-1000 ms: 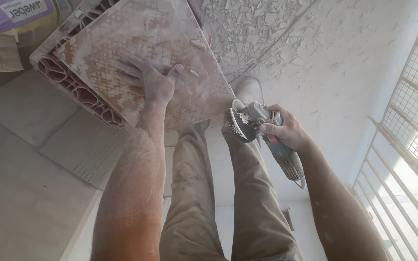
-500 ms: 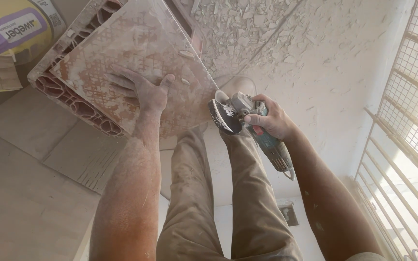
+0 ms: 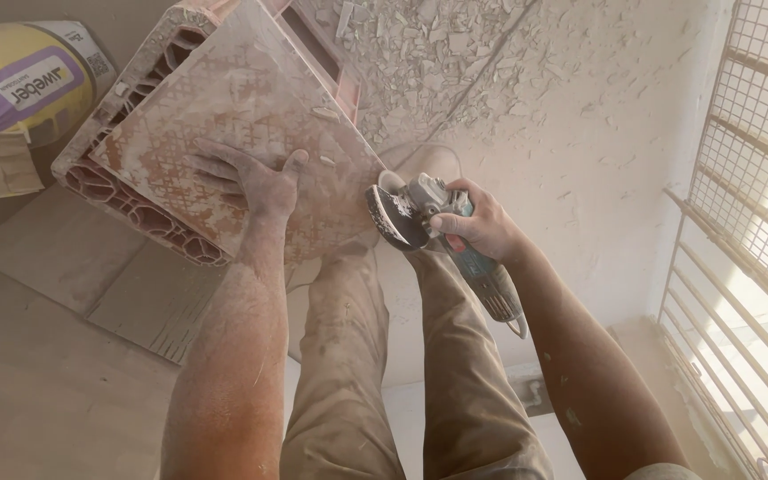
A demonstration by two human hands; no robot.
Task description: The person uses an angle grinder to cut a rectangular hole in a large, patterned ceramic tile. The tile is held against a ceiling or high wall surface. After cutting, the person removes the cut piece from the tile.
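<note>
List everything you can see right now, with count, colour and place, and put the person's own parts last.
tile: one, pale with reddish patches, dusty, lying on the brick block, upper left
brick block: one, red, hollow cells, under the tile
grinder: one, grey and blue, disc beside the tile's near edge
sack: one, yellow and purple, top left
floor tiles: pale grey, left
debris: white chips, floor at top
grille: white, right
trousers: khaki, dusty, centre
left hand: flat on the tile
right hand: gripping the grinder

Head view, steeply down, near hands
</note>
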